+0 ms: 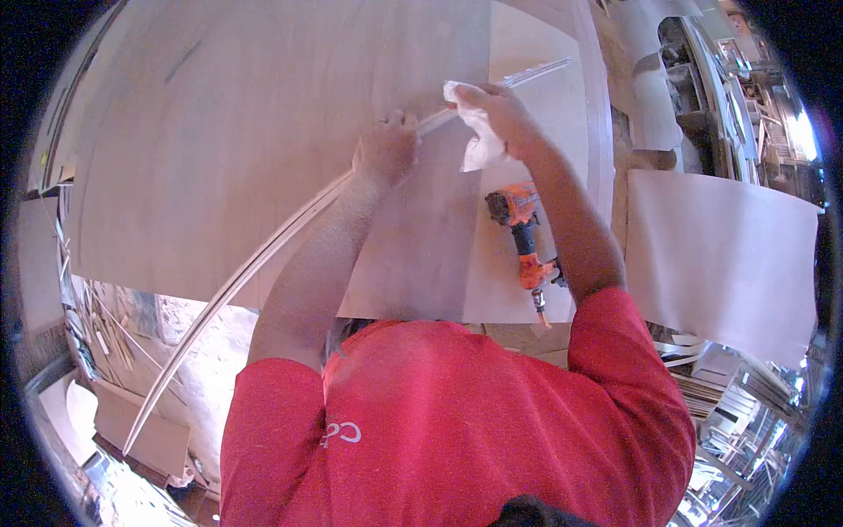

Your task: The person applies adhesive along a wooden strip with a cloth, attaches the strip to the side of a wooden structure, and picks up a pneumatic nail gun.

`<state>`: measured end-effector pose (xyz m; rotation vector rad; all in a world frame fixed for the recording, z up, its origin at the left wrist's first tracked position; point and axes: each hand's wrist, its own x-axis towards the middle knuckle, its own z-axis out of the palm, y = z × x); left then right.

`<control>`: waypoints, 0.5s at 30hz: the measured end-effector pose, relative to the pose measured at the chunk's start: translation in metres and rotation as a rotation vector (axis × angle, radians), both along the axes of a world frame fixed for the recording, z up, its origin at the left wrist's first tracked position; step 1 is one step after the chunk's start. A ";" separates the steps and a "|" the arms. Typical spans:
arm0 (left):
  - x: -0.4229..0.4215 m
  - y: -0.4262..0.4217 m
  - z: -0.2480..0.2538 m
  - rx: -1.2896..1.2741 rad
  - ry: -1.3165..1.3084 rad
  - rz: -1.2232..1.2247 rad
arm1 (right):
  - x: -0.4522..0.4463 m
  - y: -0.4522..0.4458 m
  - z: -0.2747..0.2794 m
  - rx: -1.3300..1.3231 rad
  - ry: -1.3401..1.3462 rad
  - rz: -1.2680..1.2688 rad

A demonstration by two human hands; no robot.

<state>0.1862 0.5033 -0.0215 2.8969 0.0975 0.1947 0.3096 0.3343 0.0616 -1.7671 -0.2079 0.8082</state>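
Observation:
A long, thin, pale strip point(263, 249) runs diagonally from the lower left, past the table's edge, to the upper right. My left hand point(388, 147) is closed around the strip near its middle. Farther up the strip, my right hand point(499, 116) grips a crumpled white cloth point(480, 151), which hangs down beside the strip. The cloth and fingers hide part of the strip, whose far end point(549, 70) shows beyond my right hand. An orange and black power tool point(525, 237) lies on the board below my right hand.
A large flat wooden board point(219, 132) covers the worktable. At the right is a pale sheet point(720, 255). Thin wood strips point(107, 329) and offcuts lie at the lower left. Stacked material point(702, 391) stands at the lower right.

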 end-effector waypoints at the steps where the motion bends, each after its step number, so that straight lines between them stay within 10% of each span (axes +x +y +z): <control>1: 0.000 0.001 0.000 0.004 0.002 -0.005 | -0.006 0.005 -0.011 -0.011 -0.054 -0.002; 15: 0.001 0.004 0.009 -0.174 0.098 -0.001 | -0.054 0.013 -0.038 -0.184 -0.426 -0.200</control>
